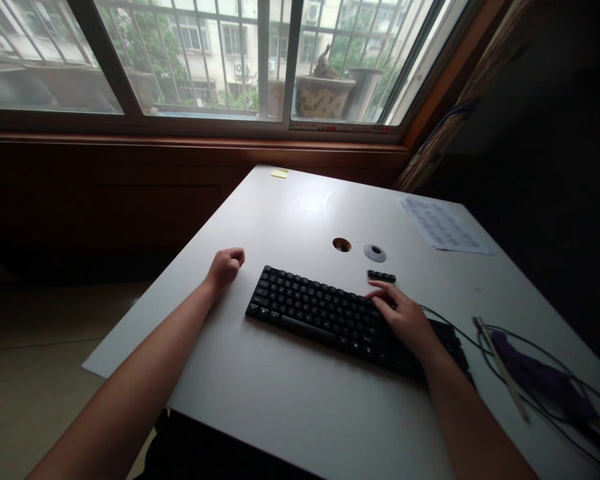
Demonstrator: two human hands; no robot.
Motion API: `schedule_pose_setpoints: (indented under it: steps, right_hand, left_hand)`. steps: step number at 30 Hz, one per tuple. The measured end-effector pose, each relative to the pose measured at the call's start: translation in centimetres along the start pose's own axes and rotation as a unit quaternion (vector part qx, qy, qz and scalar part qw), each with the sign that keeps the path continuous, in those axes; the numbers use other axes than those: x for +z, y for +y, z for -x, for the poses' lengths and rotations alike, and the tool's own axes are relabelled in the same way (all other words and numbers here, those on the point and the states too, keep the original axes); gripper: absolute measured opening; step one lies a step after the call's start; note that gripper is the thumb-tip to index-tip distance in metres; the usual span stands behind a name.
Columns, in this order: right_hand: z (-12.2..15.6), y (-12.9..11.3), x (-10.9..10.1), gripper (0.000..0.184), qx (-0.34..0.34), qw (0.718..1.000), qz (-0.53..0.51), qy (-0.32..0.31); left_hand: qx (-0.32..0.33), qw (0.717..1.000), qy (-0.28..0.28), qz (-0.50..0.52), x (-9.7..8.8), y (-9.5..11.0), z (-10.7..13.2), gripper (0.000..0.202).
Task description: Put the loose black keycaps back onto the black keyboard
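Observation:
A black keyboard [315, 310] lies at a slant on the white table, its right part covered by my right forearm. Over its back edge is my right hand [403, 317], thumb and fingertips drawn together at the top row of keys. Whatever sits between those fingertips is too small to make out. Just behind them lies a short row of loose black keycaps [381, 276]. To the left of the keyboard, my left hand [227, 267] rests on the table as a closed fist, apart from the keyboard, with nothing visible in it.
The white table [230, 393] has a cable hole [342, 245] and a grey grommet cover [375, 253]. Printed sheets [445, 225] lie at the back right, a yellow sticky note [279, 173] at the back. A stick [500, 367], purple cloth [540, 373] and looped cable sit right.

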State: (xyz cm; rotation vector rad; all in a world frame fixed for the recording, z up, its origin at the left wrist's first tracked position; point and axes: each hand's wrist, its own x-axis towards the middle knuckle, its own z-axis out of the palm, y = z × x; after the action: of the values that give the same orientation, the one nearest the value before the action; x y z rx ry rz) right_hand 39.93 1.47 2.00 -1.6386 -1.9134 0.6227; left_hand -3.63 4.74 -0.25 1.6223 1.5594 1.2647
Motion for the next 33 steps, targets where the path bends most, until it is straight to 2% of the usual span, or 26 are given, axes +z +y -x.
schedule_pose_setpoints:
  steps: [33]
  right_hand:
    - [0.08,-0.05,0.42,0.043,-0.007,0.999,-0.021,0.037]
  left_hand:
    - [-0.003,1.0,0.003,0.003,-0.01,0.68,0.23,0.003]
